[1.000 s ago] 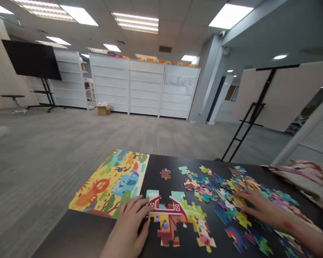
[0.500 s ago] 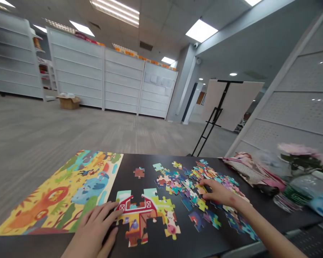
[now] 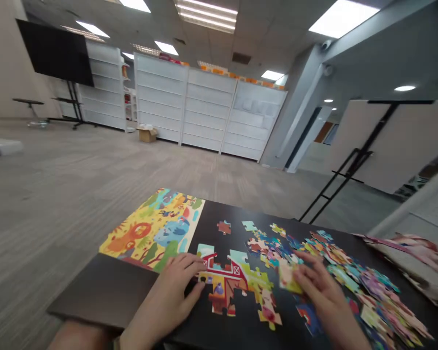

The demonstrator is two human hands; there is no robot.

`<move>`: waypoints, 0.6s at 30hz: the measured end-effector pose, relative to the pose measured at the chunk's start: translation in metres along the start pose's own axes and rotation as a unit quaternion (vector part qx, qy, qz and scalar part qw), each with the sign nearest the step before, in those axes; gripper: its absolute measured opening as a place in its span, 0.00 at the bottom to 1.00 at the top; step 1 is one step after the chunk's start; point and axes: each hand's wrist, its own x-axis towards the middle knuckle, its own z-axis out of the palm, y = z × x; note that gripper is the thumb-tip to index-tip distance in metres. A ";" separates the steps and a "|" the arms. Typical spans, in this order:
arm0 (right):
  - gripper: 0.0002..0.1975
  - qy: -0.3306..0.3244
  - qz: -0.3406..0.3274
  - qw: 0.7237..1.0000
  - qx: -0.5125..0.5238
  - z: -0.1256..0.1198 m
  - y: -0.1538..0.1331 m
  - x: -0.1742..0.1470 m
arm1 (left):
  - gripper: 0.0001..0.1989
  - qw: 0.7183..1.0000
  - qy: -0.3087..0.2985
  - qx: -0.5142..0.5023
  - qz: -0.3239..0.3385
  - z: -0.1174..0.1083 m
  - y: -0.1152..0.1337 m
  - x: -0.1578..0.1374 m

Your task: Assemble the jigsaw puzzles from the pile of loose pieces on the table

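Observation:
A yellow-green puzzle piece (image 3: 287, 276), blurred, is pinched between the thumb and fingers of my right hand (image 3: 321, 291), just right of the partly joined jigsaw puzzle (image 3: 253, 277). That puzzle shows a red barn and a cow's head, with gaps in its middle and lower part. My left hand (image 3: 177, 284) lies with fingers stretched out, its fingertips at the puzzle's left edge. A heap of loose puzzle pieces (image 3: 377, 287) spreads behind and to the right of my right hand. One brown puzzle piece (image 3: 224, 227) lies apart behind the barn.
On the left of the black table (image 3: 113, 287) lies a yellow picture sheet (image 3: 168, 228) with animals. A pink-and-white bag (image 3: 412, 265) sits at the right edge. Beyond the table stand an easel with a board (image 3: 361, 146), white shelves (image 3: 208, 112) and a screen (image 3: 56, 51).
My right hand has lifted a puzzle piece from the heap and brought it left, near the barn puzzle. My left hand stays at the puzzle's left edge. The view has swung left.

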 end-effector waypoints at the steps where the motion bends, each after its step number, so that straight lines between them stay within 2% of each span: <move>1: 0.28 -0.029 -0.004 0.999 0.032 0.031 -0.007 -0.015 | 0.10 0.999 0.000 -0.039 -0.013 -0.003 0.003 -0.001; 3: 0.24 -0.084 0.001 0.994 0.071 0.090 -0.017 -0.041 | 0.09 0.993 -0.002 -0.114 -0.042 -0.007 0.008 -0.003; 4: 0.22 -0.083 0.004 0.992 0.093 0.114 -0.021 -0.050 | 0.10 0.988 -0.004 -0.145 -0.055 -0.009 0.009 -0.004; 5: 0.21 -0.075 0.007 0.991 0.110 0.134 -0.023 -0.055 | 0.11 0.983 -0.005 -0.170 -0.065 -0.010 0.010 -0.005; 7: 0.21 -0.055 0.003 0.992 0.117 0.159 -0.023 -0.060 | 0.12 0.976 -0.013 -0.200 -0.080 -0.010 0.010 -0.007; 10: 0.22 -0.060 -0.039 0.996 0.057 0.166 -0.016 -0.057 | 0.15 0.976 -0.024 -0.192 -0.098 -0.009 0.009 -0.006; 14: 0.22 -0.084 -0.082 0.993 0.012 0.152 -0.011 -0.052 | 0.14 0.976 -0.026 -0.194 -0.097 -0.009 0.008 -0.004; 18: 0.20 -0.016 -0.054 0.996 0.069 0.142 -0.010 -0.051 | 0.12 0.981 -0.036 -0.161 -0.100 -0.011 0.009 -0.007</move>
